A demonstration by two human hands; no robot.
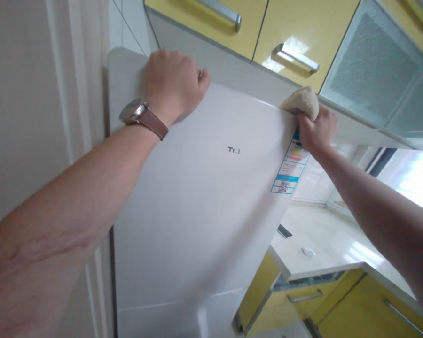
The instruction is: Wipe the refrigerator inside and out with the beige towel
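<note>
A white fridge [197,206] with the letters TCL on its door fills the middle of the view. My left hand [176,82], with a wristwatch [143,116] on the wrist, is closed in a fist against the upper left of the door. Whether anything is inside that fist is hidden. At the fridge's top right corner my right hand [319,126] grips a beige cloth [303,102], which rests on the edge. Just below that hand a blue and white energy label [289,169] is stuck along the door's right side.
Yellow upper cabinets [303,28] with metal handles hang close above the fridge. A frosted glass cabinet door [370,61] is at the upper right. To the right, a white countertop [324,230] stands over yellow drawers [303,300]. A pale wall [38,94] borders the left side.
</note>
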